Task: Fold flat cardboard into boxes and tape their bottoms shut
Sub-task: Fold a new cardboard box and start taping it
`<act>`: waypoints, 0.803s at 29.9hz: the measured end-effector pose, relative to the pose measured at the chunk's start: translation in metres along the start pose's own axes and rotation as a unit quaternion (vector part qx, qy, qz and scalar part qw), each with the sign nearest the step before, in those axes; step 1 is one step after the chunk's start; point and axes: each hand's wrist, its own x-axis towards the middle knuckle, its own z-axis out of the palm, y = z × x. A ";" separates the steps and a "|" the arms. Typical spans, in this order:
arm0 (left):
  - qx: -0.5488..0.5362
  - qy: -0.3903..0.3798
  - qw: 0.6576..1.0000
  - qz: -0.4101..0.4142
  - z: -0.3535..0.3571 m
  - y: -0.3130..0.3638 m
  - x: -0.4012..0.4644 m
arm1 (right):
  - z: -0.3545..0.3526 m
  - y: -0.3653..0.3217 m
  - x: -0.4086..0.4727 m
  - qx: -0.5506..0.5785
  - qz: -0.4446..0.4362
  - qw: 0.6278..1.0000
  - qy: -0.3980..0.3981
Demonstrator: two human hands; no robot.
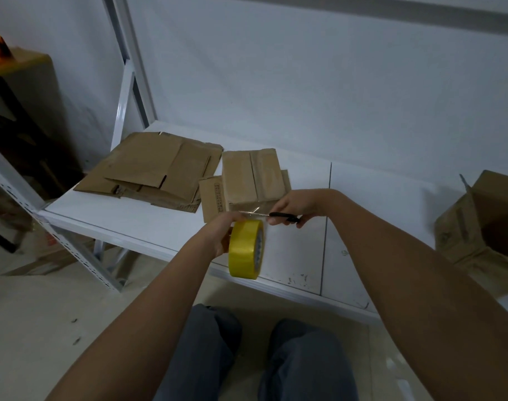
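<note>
Left hand [222, 230] grips yellow tape roll [246, 249], just in front of folded box [251, 180]. Right hand [294, 206] curled round black-handled scissors [284, 217], blades at clear tape strip [251, 213] stretched from roll to box's near edge. Box sits on white shelf [160, 218]; flat cardboard stack [154, 172] left of box, bare shelf right of it. Open box [484, 224] far right, cut off by frame edge. Blades blurred, cut state unclear.

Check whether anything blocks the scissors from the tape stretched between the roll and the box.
Nothing visible blocks them. The right hand holds the scissors with blades at the taut tape, which runs from the box to the roll in the left hand.
</note>
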 end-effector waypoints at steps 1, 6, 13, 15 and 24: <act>0.000 -0.001 1.000 -0.005 0.000 0.001 0.000 | -0.002 -0.001 0.000 -0.007 -0.003 1.000 -0.002; -0.012 -0.009 1.000 -0.004 -0.004 -0.001 0.006 | -0.006 -0.005 0.004 -0.007 0.024 0.999 -0.021; -0.013 -0.004 1.000 -0.002 -0.010 0.003 0.000 | 0.008 -0.006 0.022 -0.065 0.103 0.992 -0.017; -0.008 0.001 1.000 0.006 -0.014 0.003 -0.003 | 0.017 0.000 0.022 -0.090 0.113 0.989 -0.022; 0.041 0.013 0.995 0.094 -0.011 -0.007 -0.027 | 0.102 0.068 -0.006 -0.214 0.115 0.941 0.234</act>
